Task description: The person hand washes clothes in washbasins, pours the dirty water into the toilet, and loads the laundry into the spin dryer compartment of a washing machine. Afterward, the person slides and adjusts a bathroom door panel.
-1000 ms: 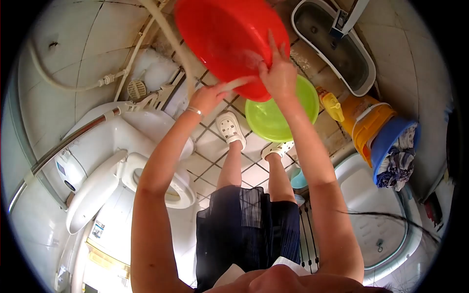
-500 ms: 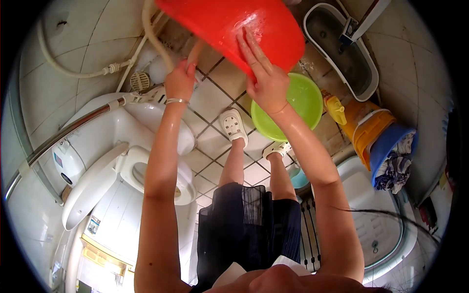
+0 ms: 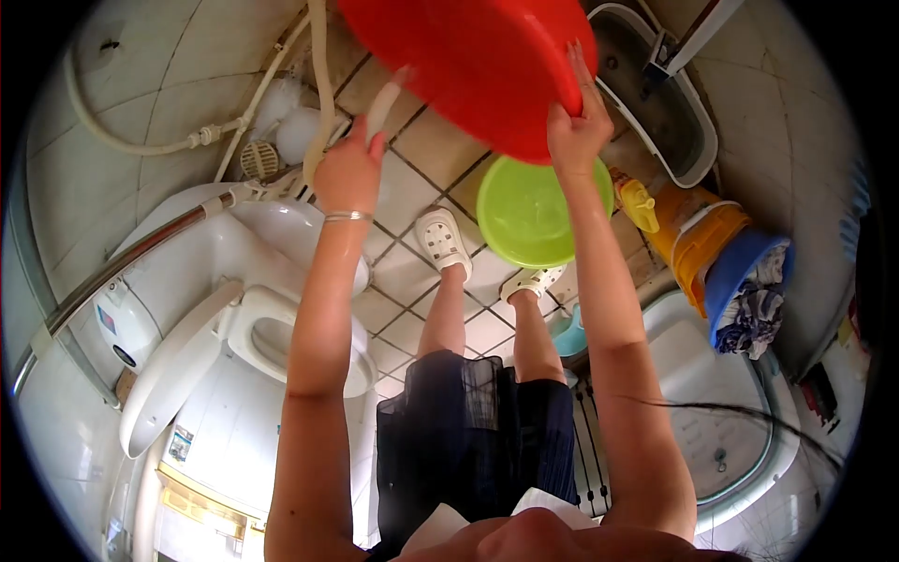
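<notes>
Red basin: the big round red plastic basin (image 3: 468, 70) is up in the air at the top of the view, tilted, partly cut off by the frame. Its visible long axis runs upper left to lower right; can't tell exactly how its mouth faces.
Hose: the flexible beige hose (image 3: 321, 84) drops from the top and bends round at the left hand, with the short end slanting up and right toward the red basin.
Left hand: the left hand (image 3: 348, 176) is closed around the hose near that end.
Right hand: the right hand (image 3: 581, 136) has the red basin's right edge, fingers stretched up along it.
Green basin: round lime-green plastic basin (image 3: 524, 211) sits upright on the tiled floor (image 3: 398, 192), partly under the red one in view. Can't tell if it holds liquid.
Oblong tub: grey one with a white rim (image 3: 709, 150), dark inside, mop-like tool (image 3: 698, 37) reaching in.
Buckets: orange bucket (image 3: 698, 239) beside a tilted blue bucket (image 3: 721, 286) with crumpled patterned cloth (image 3: 754, 314) bulging from its mouth.
</notes>
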The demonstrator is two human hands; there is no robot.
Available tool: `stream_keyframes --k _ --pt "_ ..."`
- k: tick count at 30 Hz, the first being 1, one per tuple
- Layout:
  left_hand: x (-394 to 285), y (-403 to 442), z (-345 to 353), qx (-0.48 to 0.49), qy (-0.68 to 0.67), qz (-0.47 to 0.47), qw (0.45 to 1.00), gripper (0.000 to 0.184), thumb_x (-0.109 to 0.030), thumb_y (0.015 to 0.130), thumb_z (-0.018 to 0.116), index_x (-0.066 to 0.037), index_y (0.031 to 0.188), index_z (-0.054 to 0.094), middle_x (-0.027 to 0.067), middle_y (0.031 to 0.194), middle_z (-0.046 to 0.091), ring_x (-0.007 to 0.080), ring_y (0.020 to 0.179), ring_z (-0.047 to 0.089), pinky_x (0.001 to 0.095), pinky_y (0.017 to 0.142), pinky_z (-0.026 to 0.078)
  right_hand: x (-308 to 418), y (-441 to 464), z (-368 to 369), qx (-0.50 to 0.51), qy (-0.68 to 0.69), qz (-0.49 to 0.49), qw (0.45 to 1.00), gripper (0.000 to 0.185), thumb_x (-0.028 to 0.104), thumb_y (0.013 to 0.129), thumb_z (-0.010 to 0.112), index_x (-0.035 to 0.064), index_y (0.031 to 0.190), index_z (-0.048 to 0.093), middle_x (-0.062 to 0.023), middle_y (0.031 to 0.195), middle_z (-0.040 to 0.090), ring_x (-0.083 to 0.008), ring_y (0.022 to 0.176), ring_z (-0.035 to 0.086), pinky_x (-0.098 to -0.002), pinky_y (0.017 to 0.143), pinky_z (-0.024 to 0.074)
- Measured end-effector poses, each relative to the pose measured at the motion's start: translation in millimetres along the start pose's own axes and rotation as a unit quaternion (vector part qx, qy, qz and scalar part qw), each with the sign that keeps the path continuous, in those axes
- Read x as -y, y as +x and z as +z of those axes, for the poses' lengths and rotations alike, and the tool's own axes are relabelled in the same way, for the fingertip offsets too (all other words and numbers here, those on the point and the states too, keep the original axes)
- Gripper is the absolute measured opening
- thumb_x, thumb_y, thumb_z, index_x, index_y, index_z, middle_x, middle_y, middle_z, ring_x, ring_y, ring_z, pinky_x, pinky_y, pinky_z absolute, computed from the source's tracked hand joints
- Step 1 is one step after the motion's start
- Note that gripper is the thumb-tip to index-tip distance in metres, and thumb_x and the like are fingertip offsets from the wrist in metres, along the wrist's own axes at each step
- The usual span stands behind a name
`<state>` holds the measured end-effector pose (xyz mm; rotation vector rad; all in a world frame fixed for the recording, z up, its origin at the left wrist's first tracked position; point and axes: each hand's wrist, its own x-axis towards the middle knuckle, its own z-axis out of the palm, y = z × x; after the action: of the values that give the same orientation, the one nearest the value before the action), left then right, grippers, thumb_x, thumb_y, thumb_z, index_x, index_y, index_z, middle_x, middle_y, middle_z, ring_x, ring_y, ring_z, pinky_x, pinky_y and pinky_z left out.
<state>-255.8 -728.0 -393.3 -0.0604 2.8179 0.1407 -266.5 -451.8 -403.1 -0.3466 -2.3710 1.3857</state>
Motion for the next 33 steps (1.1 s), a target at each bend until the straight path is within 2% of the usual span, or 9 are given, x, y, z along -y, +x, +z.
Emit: stream_keyframes --k 5,9,13,14,16,19,25,28,33 --pt "-54 44 28 0.015 0.030 0.116 0.993 0.035 -0.044 0.091 0.054 -0.014 0.107 0.063 0.0130 0.087 0.068 0.0328 0.073 0.068 0.0450 0.061 0.054 -105 -35 66 -0.159 0.276 0.346 0.883 0.050 -0.009 0.070 0.052 0.0053 0.115 0.066 -0.0039 0.100 0.066 -0.0191 0.081 0.062 -0.0287 0.070 0.0508" --pt "-75 87 94 0.060 0.127 0.205 0.969 0.033 -0.038 0.092 0.054 -0.013 0.113 0.061 0.0102 0.091 0.067 0.0310 0.074 0.069 0.0415 0.058 0.054 -159 -84 109 -0.157 0.451 0.458 0.750 0.055 -0.008 0.071 0.054 0.0039 0.125 0.055 -0.0109 0.114 0.063 -0.0262 0.097 0.060 -0.0398 0.081 0.0521" --pt "-54 87 164 -0.042 0.266 0.240 0.933 0.049 -0.027 0.092 0.051 -0.013 0.139 0.045 0.0119 0.138 0.049 0.0263 0.127 0.045 0.0497 0.104 0.033 -206 -173 123 0.142 0.120 0.488 0.853 0.072 0.040 0.083 0.070 -0.0039 0.132 0.043 -0.0228 0.131 0.052 -0.0333 0.122 0.050 -0.0409 0.100 0.0425" --pt "-53 70 167 0.010 0.271 0.223 0.936 0.054 -0.030 0.092 0.052 -0.013 0.141 0.041 0.0126 0.143 0.043 0.0265 0.129 0.043 0.0490 0.106 0.032 -166 -175 103 0.181 -0.216 0.435 0.855 0.080 0.047 0.084 0.069 -0.0069 0.136 0.042 -0.0231 0.131 0.054 -0.0325 0.121 0.053 -0.0400 0.102 0.0407" --pt "-47 28 173 0.084 0.249 0.199 0.944 0.059 -0.039 0.090 0.056 -0.013 0.140 0.042 0.0125 0.144 0.042 0.0273 0.130 0.042 0.0479 0.106 0.033 -187 -237 72 0.136 -0.075 0.405 0.901 0.077 0.041 0.081 0.069 -0.0052 0.136 0.041 -0.0328 0.123 0.054 -0.0426 0.113 0.055 -0.0431 0.096 0.0443" --pt "-25 -50 199 0.104 0.133 0.233 0.958 0.030 -0.036 0.088 0.059 -0.008 0.094 0.066 0.0137 0.105 0.063 0.0297 0.108 0.059 0.0438 0.087 0.050 -186 -296 -19 0.131 -0.117 0.423 0.889 0.045 0.038 0.086 0.065 0.0016 0.113 0.065 -0.0210 0.103 0.067 -0.0342 0.098 0.065 -0.0378 0.086 0.0515" --pt "-11 -139 298 0.410 0.032 0.082 0.908 0.047 -0.035 0.092 0.054 -0.004 0.127 0.050 0.0232 0.119 0.060 0.0420 0.099 0.061 0.0472 0.089 0.049 -232 -395 -196 0.003 -0.089 0.591 0.802 0.031 0.027 0.090 0.062 0.0032 0.108 0.067 -0.0166 0.085 0.069 -0.0273 0.073 0.068 -0.0353 0.069 0.0540" --pt "-55 -139 332 0.377 -0.150 -0.018 0.914 0.086 -0.024 0.083 0.070 0.002 0.147 0.018 0.0271 0.130 0.052 0.0382 0.104 0.061 0.0431 0.093 0.049 -210 -349 -289 -0.003 -0.207 0.403 0.892 0.024 0.013 0.091 0.058 0.0059 0.112 0.066 -0.0149 0.092 0.070 -0.0278 0.078 0.069 -0.0356 0.066 0.0537" --pt "-51 -138 443 0.201 -0.272 0.044 0.940 0.054 -0.025 0.078 0.076 0.001 0.117 0.050 0.0193 0.114 0.063 0.0328 0.097 0.063 0.0388 0.084 0.050 -132 -234 -470 -0.069 -0.478 0.039 0.875 0.060 0.005 0.080 0.070 0.0010 0.135 0.047 -0.0192 0.138 0.048 -0.0372 0.131 0.042 -0.0462 0.107 0.0324"
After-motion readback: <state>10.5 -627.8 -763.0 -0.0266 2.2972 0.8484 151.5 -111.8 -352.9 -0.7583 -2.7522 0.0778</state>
